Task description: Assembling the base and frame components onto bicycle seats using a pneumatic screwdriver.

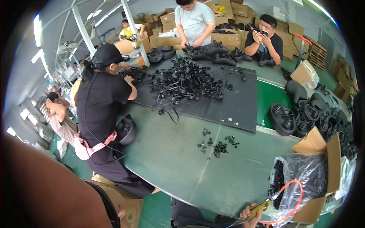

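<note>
My right hand (pixel 251 216) is wrapped round a yellow power screwdriver (pixel 261 207) at the table's near edge. The driver's shaft points down and left, beside dark shapes (pixel 186 213) at the lower edge that I cannot make out fully. From the lower left comes my left forearm, large and blurred, with a black band round the wrist. My left hand (pixel 118 205) shows only in part next to a cardboard box (pixel 133 212); its fingers are hidden. Small black screws or bolts (pixel 219 148) lie loose on the green table (pixel 167 152).
An orange hose (pixel 300 190) loops over an open carton (pixel 334 167) lined with plastic, holding small black parts. Black bike saddles (pixel 283 118) pile up at right. A heap of black metal brackets (pixel 186 79) covers a dark mat. Several people work around the table.
</note>
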A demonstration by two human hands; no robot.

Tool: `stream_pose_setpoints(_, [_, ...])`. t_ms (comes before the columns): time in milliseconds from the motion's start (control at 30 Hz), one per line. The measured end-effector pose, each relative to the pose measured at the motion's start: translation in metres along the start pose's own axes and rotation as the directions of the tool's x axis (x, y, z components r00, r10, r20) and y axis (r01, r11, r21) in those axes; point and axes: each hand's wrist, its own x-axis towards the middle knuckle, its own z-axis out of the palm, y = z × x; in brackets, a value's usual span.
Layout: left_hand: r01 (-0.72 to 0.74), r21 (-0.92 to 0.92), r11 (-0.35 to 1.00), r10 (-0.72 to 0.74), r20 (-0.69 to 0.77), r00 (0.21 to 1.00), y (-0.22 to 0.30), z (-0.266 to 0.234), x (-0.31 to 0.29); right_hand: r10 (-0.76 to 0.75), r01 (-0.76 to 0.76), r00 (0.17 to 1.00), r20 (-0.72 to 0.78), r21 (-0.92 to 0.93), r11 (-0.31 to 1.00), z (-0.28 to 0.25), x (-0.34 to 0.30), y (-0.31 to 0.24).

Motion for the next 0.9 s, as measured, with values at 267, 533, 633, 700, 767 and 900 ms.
stream_pose_setpoints(267, [0.023, 0.035, 0.999, -0.024, 0.05, 0.998, 0.001, 0.024, -0.024, -0.071, 0.065, 0.997, -0.021, -0.223, 0.973, -0.013, 0.029, 0.005])
stream_pose_setpoints(533, [0.02, 0.065, 0.998, -0.017, -0.055, 0.998, 0.015, 0.041, -0.032, -0.076, 0.062, 0.996, -0.041, -0.27, 0.961, -0.001, 0.024, 0.012])
stream_pose_setpoints(633, [0.012, 0.085, 0.996, -0.006, -0.072, 0.997, 0.025, 0.043, -0.027, -0.088, 0.069, 0.995, -0.054, -0.28, 0.958, -0.009, 0.021, -0.007])
stream_pose_setpoints(700, [-0.021, 0.089, 0.996, 0.027, -0.073, 0.997, 0.018, 0.037, -0.022, -0.064, 0.054, 0.997, -0.03, -0.257, 0.965, -0.009, 0.021, 0.011])
stream_pose_setpoints(767, [-0.007, 0.119, 0.993, 0.019, -0.096, 0.995, 0.026, 0.042, -0.02, -0.064, 0.05, 0.997, -0.045, -0.261, 0.964, -0.008, 0.022, 0.009])
stream_pose_setpoints(900, [0.026, 0.138, 0.99, -0.014, -0.083, 0.996, 0.034, 0.051, -0.019, -0.069, 0.052, 0.996, -0.056, -0.255, 0.966, 0.001, 0.029, 0.003])
